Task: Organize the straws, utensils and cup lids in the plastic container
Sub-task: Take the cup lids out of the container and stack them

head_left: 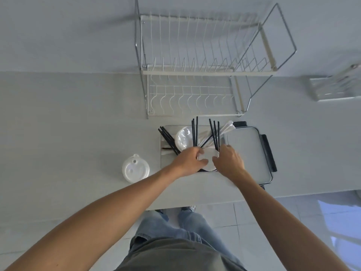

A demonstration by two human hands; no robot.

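A stack of white cup lids [210, 159] sits at the near end of the clear plastic container [164, 153], pinched between the left hand [190, 160] and the right hand [228, 161], fingers curled on either rim. Black straws [195, 133] and what look like wrapped white utensils [224, 129] lean out of the far compartments. The container's lid [248, 153] lies just right; another lid stack [135, 169] stands left on open bench [78, 133], near its front edge. A dish rack [205, 65] stands behind

Pale grey counter [78, 124], wire dish rack [205, 63] against plain wall [68, 32], glossy tiled floor [273, 222]
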